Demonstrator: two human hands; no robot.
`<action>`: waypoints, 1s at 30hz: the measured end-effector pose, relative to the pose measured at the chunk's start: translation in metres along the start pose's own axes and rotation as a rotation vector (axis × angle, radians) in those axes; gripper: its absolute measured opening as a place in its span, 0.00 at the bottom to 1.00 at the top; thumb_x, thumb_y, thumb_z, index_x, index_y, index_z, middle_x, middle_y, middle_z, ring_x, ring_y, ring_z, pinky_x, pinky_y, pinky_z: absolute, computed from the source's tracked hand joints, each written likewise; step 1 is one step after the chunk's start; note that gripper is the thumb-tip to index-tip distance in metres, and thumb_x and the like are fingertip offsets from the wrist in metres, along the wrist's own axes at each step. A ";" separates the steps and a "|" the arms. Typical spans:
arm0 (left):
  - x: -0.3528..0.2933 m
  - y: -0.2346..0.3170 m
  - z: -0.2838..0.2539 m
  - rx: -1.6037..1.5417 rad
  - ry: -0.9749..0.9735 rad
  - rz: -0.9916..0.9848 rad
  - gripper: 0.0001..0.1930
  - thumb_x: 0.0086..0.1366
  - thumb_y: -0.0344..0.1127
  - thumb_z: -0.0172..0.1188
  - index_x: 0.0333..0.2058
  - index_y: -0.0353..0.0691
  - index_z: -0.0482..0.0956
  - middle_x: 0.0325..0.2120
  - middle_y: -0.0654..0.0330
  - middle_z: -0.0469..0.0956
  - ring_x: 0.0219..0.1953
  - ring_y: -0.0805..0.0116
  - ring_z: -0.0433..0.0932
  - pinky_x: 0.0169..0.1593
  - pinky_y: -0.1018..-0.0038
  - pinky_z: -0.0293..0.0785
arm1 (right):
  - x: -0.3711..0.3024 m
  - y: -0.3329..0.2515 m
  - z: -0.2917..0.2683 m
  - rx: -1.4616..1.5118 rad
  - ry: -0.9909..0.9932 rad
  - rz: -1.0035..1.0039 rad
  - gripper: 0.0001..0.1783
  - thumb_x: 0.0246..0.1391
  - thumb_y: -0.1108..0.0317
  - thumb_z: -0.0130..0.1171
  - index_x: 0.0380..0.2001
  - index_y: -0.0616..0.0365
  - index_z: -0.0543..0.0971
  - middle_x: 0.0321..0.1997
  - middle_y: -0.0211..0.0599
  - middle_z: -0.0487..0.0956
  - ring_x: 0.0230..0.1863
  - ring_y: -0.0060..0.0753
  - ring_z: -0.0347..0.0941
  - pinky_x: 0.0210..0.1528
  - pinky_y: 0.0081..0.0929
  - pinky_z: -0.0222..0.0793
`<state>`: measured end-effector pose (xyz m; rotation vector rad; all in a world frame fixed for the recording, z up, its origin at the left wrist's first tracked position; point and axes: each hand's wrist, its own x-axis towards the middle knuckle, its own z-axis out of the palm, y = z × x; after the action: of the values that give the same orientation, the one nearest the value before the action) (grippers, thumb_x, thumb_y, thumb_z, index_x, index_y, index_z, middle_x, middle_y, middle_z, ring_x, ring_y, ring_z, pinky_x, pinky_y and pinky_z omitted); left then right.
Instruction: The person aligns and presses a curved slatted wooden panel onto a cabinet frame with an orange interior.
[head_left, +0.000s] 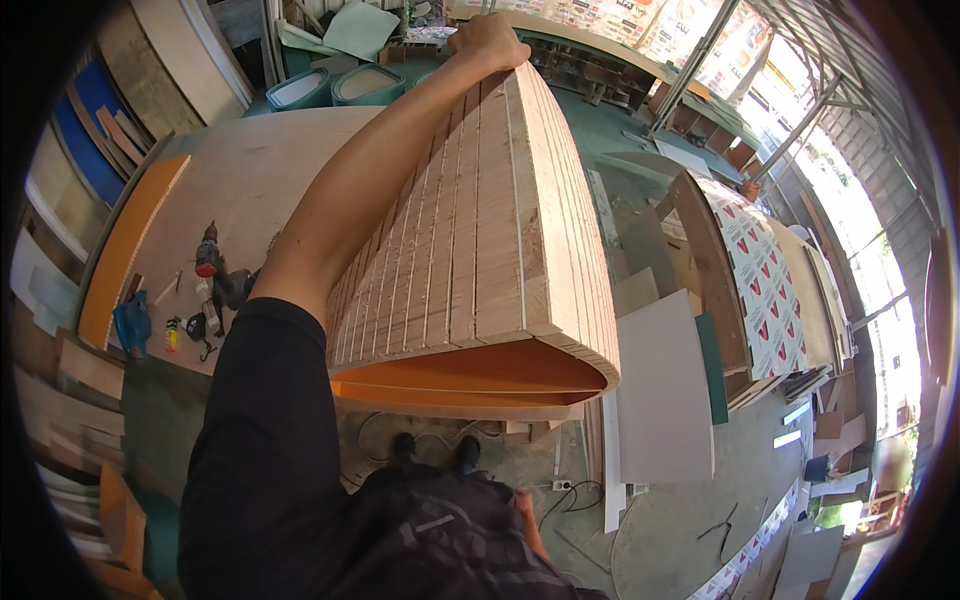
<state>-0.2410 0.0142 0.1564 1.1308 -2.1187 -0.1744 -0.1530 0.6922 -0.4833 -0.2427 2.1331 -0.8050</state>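
A large curved wooden piece [450, 250] with long parallel grooves stands in front of me on the worktable. Its near end is open and shows an orange inner face [480, 375]. My left arm reaches across the top, and my left hand [488, 45] is closed over the far end of the piece. Part of its fingers is turned away from view. My right arm hangs low beside my body; only a sliver of my right hand [525, 505] shows, its fingers hidden.
On the worktable [290, 135] at left lie a cordless drill [208, 255], a blue power tool [130, 322] and an orange board [130, 250]. White panels [660, 400] and a wooden cabinet [715, 270] stand right. Cables [575, 490] trail on the floor by my feet.
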 end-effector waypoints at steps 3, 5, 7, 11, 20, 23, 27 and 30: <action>0.000 -0.002 -0.001 0.006 0.014 -0.004 0.22 0.49 0.48 0.66 0.40 0.40 0.85 0.40 0.48 0.83 0.44 0.51 0.82 0.45 0.56 0.77 | -0.009 -0.012 -0.003 0.007 -0.007 0.068 0.20 0.52 0.61 0.61 0.40 0.69 0.82 0.34 0.48 0.83 0.38 0.35 0.79 0.44 0.32 0.72; -0.004 0.000 -0.006 -0.024 -0.003 -0.027 0.20 0.50 0.46 0.65 0.40 0.41 0.85 0.41 0.48 0.82 0.45 0.51 0.81 0.48 0.57 0.77 | -0.017 -0.019 -0.002 0.036 -0.007 0.124 0.20 0.52 0.61 0.62 0.40 0.69 0.82 0.34 0.47 0.83 0.37 0.34 0.79 0.44 0.32 0.72; -0.013 0.013 -0.019 -0.093 -0.053 -0.064 0.18 0.53 0.42 0.64 0.42 0.44 0.84 0.43 0.46 0.81 0.49 0.51 0.80 0.53 0.59 0.75 | -0.014 -0.005 -0.002 0.085 0.014 0.180 0.20 0.52 0.61 0.62 0.40 0.68 0.82 0.34 0.46 0.84 0.37 0.33 0.79 0.43 0.33 0.73; -0.009 0.011 -0.022 -0.059 -0.050 -0.028 0.19 0.53 0.42 0.64 0.42 0.40 0.83 0.43 0.46 0.81 0.48 0.51 0.80 0.52 0.59 0.75 | 0.000 0.021 0.003 0.034 0.039 0.121 0.20 0.51 0.60 0.63 0.40 0.66 0.83 0.35 0.46 0.84 0.38 0.35 0.80 0.43 0.33 0.73; -0.009 0.013 -0.020 -0.036 -0.037 0.044 0.22 0.53 0.42 0.64 0.45 0.35 0.80 0.44 0.45 0.80 0.48 0.49 0.80 0.52 0.59 0.75 | 0.026 0.070 0.028 0.041 0.051 0.152 0.22 0.51 0.57 0.62 0.40 0.68 0.82 0.36 0.51 0.84 0.42 0.38 0.81 0.46 0.34 0.72; -0.006 0.006 -0.017 0.004 -0.033 0.048 0.23 0.52 0.44 0.66 0.45 0.37 0.81 0.43 0.46 0.81 0.47 0.50 0.80 0.50 0.58 0.76 | 0.030 0.066 0.030 0.065 0.010 0.162 0.23 0.52 0.57 0.62 0.41 0.69 0.82 0.38 0.51 0.84 0.44 0.40 0.80 0.48 0.34 0.72; 0.007 0.001 -0.001 0.003 -0.003 0.076 0.21 0.49 0.47 0.66 0.40 0.41 0.85 0.39 0.48 0.83 0.43 0.51 0.82 0.45 0.56 0.78 | 0.033 0.080 0.027 0.057 0.022 0.113 0.24 0.53 0.57 0.61 0.43 0.69 0.82 0.41 0.52 0.83 0.46 0.41 0.80 0.50 0.33 0.71; -0.009 0.002 -0.016 0.036 -0.020 0.095 0.19 0.49 0.46 0.66 0.38 0.43 0.86 0.39 0.49 0.83 0.44 0.51 0.82 0.46 0.56 0.78 | 0.015 0.037 0.016 0.013 -0.025 0.127 0.24 0.53 0.57 0.61 0.44 0.69 0.81 0.42 0.52 0.83 0.47 0.42 0.79 0.50 0.33 0.71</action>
<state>-0.2293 0.0258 0.1639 1.0505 -2.1957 -0.1046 -0.1470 0.7069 -0.5232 -0.1085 2.0958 -0.7379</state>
